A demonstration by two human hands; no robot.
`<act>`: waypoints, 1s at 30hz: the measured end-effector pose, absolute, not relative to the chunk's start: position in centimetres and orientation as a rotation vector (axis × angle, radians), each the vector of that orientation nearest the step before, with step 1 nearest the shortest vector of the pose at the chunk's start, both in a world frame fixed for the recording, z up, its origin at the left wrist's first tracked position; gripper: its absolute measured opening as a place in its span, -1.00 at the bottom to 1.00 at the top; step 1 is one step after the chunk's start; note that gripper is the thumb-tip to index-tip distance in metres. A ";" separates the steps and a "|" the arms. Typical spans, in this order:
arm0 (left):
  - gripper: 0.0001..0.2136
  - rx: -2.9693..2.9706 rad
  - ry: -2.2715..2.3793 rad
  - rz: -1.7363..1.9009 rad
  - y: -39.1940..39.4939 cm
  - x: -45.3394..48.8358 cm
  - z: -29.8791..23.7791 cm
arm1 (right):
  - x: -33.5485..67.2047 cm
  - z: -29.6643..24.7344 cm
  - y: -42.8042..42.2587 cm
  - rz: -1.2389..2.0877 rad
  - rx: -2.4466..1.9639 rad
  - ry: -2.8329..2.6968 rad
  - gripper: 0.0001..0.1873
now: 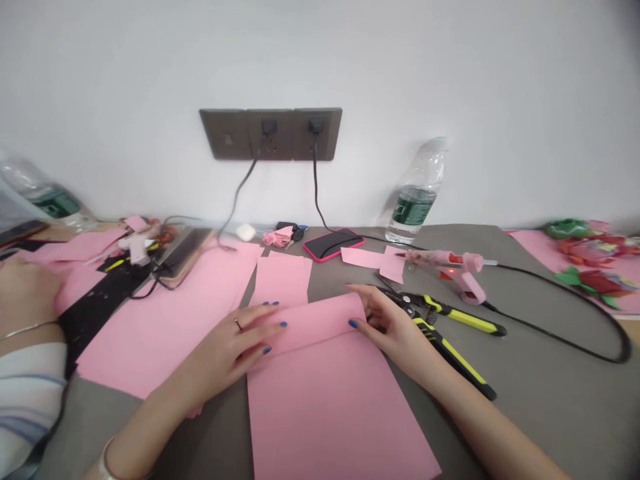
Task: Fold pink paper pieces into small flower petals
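A pink paper sheet [335, 407] lies in front of me, its far end folded or rolled over toward me. My left hand [240, 337] rests on the left part of the fold [320, 323], fingers stretched out and pressing lightly. At the fold's right end, my right hand [385, 317] grips the paper, thumb in front and fingers behind. The tips of its rear fingers are partly hidden. Beyond the fold lie smaller pink paper pieces [283, 277]. Black and yellow pliers [450, 317] lie just past my right hand.
Pink sheets [175, 340] are stacked at left, near a co-worker's arm [30, 313]. A pink glue gun [460, 270] with a looping cable lies at right. Behind stand a phone [334, 245], a water bottle [415, 200] and wall sockets [273, 137]. Paper flowers [595, 260] lie far right.
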State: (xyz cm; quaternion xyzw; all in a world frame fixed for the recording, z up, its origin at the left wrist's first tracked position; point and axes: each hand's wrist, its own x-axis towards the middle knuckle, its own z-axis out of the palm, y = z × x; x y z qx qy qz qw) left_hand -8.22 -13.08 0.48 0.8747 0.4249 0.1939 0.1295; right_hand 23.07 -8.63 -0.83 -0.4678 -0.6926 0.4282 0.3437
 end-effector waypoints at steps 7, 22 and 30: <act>-0.58 2.417 1.219 0.669 -13.5 -8.7 0.1 | 23.4 -1.6 -8.9 0.959 -1.288 -1.884 -0.68; -0.67 2.296 1.197 0.759 -13.0 -8.9 -0.3 | 23.4 -2.3 -9.4 0.816 -1.283 -1.939 -0.72; -0.68 2.289 1.216 0.748 -13.0 -8.7 -0.1 | 23.2 -2.6 -9.8 0.700 -1.303 -1.945 -0.75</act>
